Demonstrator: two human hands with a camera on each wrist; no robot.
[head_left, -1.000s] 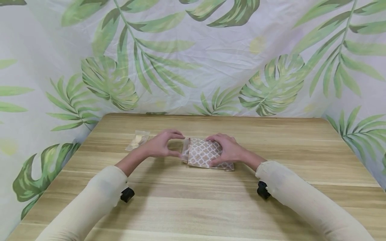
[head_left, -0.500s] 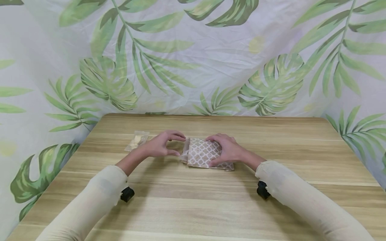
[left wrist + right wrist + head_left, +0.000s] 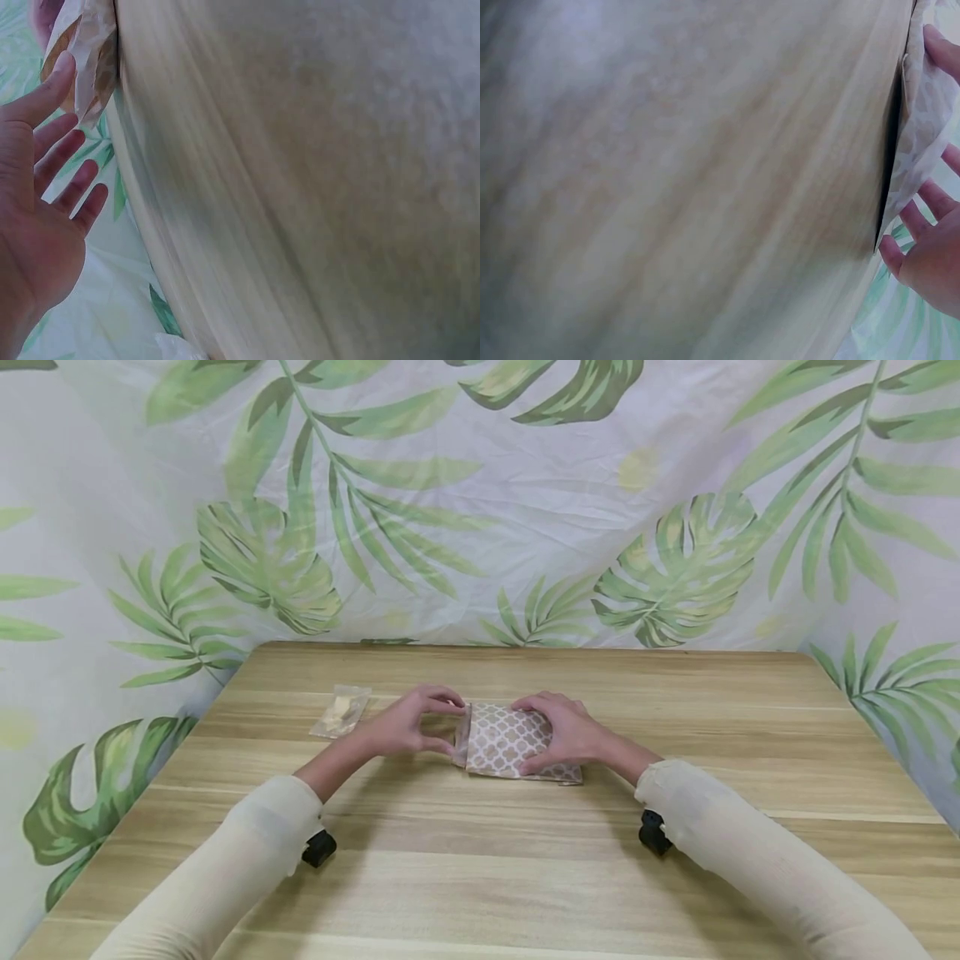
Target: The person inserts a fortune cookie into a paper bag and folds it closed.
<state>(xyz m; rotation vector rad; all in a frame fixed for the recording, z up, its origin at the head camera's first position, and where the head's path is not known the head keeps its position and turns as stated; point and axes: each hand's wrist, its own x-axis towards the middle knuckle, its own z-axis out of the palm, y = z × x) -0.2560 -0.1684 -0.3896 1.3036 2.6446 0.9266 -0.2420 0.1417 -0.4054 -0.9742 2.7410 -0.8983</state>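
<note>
A tan paper bag (image 3: 495, 739) with a white lattice pattern lies flat near the middle of the table in the head view. My right hand (image 3: 572, 732) holds its right part, thumb at the near side and fingers at the far side. At the bag's left end, my left hand (image 3: 412, 724) touches the pale, crinkled edge with thumb and fingertips spread apart. The left wrist view shows the paper bag (image 3: 96, 52) with a brown inside at that end, and the left thumb against it. In the right wrist view, fingertips of my right hand (image 3: 939, 247) lie along the paper.
A small clear plastic bag (image 3: 342, 712) with pale yellow contents lies left of my left hand. The wooden table (image 3: 480, 877) ends at a leaf-print cloth (image 3: 420, 568) behind. Dark wrist cameras (image 3: 319, 848) hang below both cream sleeves.
My left hand has shifted slightly right, its fingertips and thumb closer to the paper bag's left end. The right hand and the bag stay in place.
</note>
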